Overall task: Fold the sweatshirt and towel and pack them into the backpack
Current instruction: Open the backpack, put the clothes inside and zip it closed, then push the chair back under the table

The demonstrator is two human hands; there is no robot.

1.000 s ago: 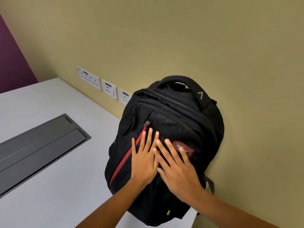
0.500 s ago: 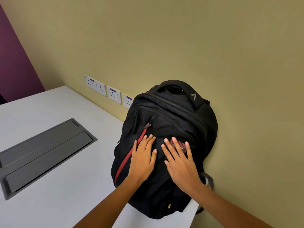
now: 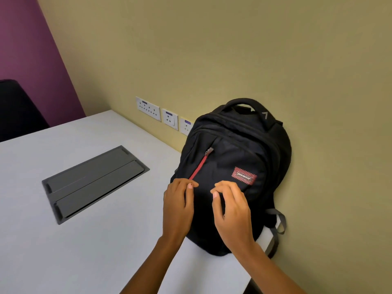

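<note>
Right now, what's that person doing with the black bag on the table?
A person has both hands at the front of a black backpack. The left hand is by the red zipper and the right hand is just below the red patch, fingers curled. Whether they pinch the fabric is unclear. The backpack stands on the white table, leans on the yellow wall, and looks zipped shut. No sweatshirt or towel is in view.

Single head-worn view, angled forward and down, near the table (image 3: 101, 240)
</note>
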